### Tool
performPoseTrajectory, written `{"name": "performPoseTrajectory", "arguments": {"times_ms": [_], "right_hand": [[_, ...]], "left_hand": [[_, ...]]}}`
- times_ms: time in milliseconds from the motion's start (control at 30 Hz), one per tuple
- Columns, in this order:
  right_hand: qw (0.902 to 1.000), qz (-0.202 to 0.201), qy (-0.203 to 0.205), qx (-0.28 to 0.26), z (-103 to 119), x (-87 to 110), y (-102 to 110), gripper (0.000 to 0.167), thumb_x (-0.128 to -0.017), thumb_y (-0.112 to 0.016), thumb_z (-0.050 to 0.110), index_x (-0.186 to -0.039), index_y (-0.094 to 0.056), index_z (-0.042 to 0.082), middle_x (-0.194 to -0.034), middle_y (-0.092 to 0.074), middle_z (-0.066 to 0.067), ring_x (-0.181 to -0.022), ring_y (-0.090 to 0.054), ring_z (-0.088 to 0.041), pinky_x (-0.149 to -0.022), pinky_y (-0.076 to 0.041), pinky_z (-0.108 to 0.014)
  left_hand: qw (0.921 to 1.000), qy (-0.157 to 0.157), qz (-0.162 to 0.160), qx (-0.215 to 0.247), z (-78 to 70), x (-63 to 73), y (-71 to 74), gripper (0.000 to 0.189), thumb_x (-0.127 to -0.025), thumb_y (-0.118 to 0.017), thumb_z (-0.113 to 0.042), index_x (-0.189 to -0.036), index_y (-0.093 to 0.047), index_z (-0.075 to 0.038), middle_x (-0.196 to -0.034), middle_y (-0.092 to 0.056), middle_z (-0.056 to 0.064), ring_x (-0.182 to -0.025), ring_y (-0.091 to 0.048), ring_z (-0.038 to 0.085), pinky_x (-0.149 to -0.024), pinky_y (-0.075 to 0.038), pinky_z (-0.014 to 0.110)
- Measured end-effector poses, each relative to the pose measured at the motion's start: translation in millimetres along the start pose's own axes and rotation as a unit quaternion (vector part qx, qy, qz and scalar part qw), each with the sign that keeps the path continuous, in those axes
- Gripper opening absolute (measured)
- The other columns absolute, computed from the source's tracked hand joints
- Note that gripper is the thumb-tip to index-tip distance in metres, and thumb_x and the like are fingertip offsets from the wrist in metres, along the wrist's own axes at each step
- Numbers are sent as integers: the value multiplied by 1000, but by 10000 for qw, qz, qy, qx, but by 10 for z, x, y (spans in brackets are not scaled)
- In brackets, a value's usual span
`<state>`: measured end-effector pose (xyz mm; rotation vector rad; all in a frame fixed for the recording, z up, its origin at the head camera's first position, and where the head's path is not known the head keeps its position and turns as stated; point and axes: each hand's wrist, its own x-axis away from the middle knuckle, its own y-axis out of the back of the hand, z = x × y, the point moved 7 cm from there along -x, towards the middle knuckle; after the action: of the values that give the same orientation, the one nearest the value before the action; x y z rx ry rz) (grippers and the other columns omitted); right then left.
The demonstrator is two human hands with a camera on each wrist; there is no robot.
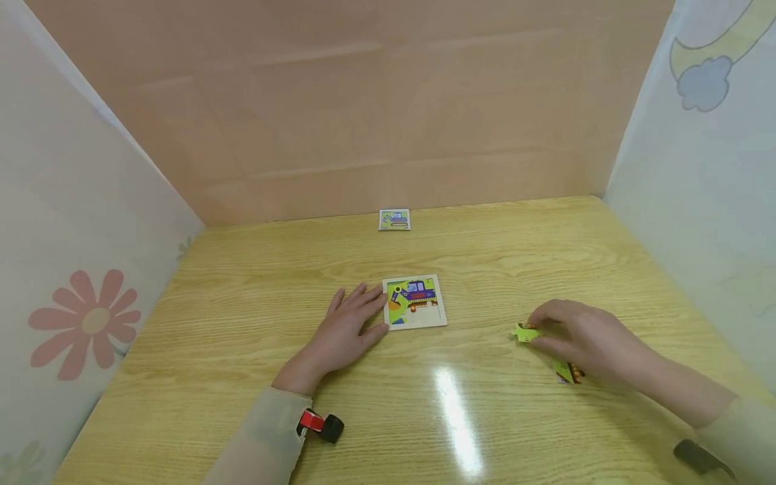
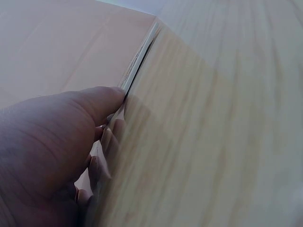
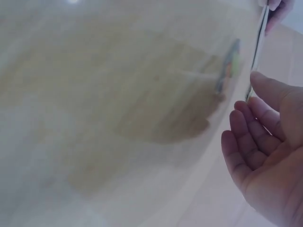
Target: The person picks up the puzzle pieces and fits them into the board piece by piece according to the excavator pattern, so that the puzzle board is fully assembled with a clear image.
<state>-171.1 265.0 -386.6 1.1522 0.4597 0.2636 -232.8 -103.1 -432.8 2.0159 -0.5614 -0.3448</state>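
A square jigsaw puzzle board (image 1: 415,325) with a pale frame lies mid-table, partly filled with a digger picture; its lower right shows bare backing. My left hand (image 1: 343,330) rests flat beside it, fingers extended, fingertips and thumb at the left edge of the frame. In the left wrist view the thumb (image 2: 106,101) lies against the board's thin edge (image 2: 140,59). To the right, my right hand (image 1: 585,335) pinches a green puzzle piece (image 1: 523,333) between thumb and fingers. Below that hand lies a loose green puzzle piece (image 1: 566,372) with orange and dark parts, partly hidden.
A small card (image 1: 395,219) with a digger picture lies at the back of the wooden table (image 1: 291,263). A tan backdrop (image 1: 388,121) stands behind the table, and pale printed sheets hang at the left (image 1: 67,202) and right (image 1: 709,188).
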Motion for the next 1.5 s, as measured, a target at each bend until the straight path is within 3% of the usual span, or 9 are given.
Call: {"name": "performPoseTrajectory", "arguments": {"times_ms": [233, 600, 933, 1267, 1500], "right_hand": [[9988, 280, -264, -312, 181, -261, 16, 22, -97, -88, 22, -118, -81, 23, -112, -78, 15, -103, -75, -15, -85, -63, -47], [9990, 238, 353, -95, 615, -721, -168, 22, -92, -93, 22, -111, -83, 19, -105, -79, 10, -94, -75, -16, -75, -62, -40], [9971, 547, 528, -43, 900, -1093, -420, 21, -92, -92, 20, -109, -83, 12, -102, -80, 4, -93, -75, -19, -78, -63, -39], [9953, 711, 565, 335, 1057, -1308, -597, 19, -91, -94, 23, -102, -83, 13, -91, -76, 6, -76, -62, -8, -67, -56, -32], [9935, 942, 483, 420, 1122, -1374, -662, 19, -93, -92, 20, -109, -85, 12, -103, -81, 2, -91, -74, -17, -78, -63, -38]], "left_hand": [[10000, -13, 2, 6, -10, 4, 9, 63, -113, -66, -38, -168, -48, -14, -178, -35, 2, -169, -19, 29, -136, 1, 56], [10000, -25, 0, 9, -14, 18, -15, 62, -113, -66, -38, -168, -49, -13, -178, -35, 2, -168, -20, 30, -136, 0, 56], [10000, -16, -24, -1, -11, 17, -27, 62, -113, -65, -39, -168, -49, -14, -178, -36, 1, -168, -21, 29, -136, -1, 56], [10000, -1, -13, -9, -11, 17, -8, 62, -113, -66, -39, -167, -50, -14, -177, -37, 1, -168, -21, 29, -136, -2, 57], [9999, -99, -73, -42, -20, 8, 11, 62, -113, -66, -37, -167, -50, -12, -177, -38, 2, -168, -23, 31, -135, -3, 58]]}}
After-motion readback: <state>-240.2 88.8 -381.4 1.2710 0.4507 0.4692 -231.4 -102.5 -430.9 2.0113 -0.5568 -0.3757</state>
